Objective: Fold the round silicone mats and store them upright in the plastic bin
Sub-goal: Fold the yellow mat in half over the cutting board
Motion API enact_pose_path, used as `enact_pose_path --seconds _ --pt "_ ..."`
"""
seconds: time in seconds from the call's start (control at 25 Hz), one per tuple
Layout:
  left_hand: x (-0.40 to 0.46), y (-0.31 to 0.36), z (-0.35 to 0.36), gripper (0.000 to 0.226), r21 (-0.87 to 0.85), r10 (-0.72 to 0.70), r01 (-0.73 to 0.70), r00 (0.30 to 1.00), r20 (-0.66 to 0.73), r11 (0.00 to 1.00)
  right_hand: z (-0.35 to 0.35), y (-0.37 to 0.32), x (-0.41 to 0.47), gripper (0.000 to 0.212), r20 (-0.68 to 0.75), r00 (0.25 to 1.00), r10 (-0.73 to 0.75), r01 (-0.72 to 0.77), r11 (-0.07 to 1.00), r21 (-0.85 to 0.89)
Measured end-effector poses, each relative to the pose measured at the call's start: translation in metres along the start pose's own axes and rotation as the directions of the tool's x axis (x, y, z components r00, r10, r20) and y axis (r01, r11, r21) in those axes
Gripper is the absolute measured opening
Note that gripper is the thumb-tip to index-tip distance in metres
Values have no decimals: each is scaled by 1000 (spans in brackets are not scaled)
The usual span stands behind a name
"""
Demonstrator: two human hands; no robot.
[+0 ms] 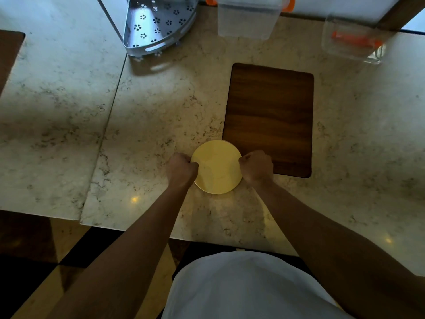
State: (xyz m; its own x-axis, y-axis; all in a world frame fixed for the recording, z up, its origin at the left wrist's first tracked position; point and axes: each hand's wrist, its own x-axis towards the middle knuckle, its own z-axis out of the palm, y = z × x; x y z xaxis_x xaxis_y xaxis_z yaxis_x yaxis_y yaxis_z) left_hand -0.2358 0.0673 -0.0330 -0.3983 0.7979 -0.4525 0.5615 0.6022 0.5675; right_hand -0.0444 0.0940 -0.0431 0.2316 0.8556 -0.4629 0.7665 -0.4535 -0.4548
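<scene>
A round yellow silicone mat (217, 166) lies flat on the marble counter, its far right rim overlapping a corner of a dark wooden board (270, 116). My left hand (181, 170) is closed on the mat's left edge. On the opposite side, my right hand (256, 168) pinches the right edge. A clear plastic bin (247, 20) with orange handles stands at the back of the counter, far beyond the mat. Whether more mats lie under this one is hidden.
A second clear container (351, 40) with an orange part inside stands at the back right. A grey perforated corner rack (156, 24) sits at the back left. The counter's front edge (128, 227) runs just below my forearms.
</scene>
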Motion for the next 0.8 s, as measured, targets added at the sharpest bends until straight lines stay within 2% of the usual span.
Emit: enact_pose_path --seconds 0.16,0.28,0.56,0.8 --pt "5 8 -1 4 -25 -109 110 994 23 994 1 -2 3 28 26 999 39 -40 998 47" --pt "10 12 -2 20 -67 -186 190 981 62 980 3 -2 6 30 58 992 109 -116 986 118" --pt "24 7 -5 24 -210 -216 238 969 120 948 1 -7 12 36 102 986 130 -140 985 97" --pt "23 7 -3 26 -285 -197 264 950 243 921 4 0 8 30 156 984 86 -115 975 191"
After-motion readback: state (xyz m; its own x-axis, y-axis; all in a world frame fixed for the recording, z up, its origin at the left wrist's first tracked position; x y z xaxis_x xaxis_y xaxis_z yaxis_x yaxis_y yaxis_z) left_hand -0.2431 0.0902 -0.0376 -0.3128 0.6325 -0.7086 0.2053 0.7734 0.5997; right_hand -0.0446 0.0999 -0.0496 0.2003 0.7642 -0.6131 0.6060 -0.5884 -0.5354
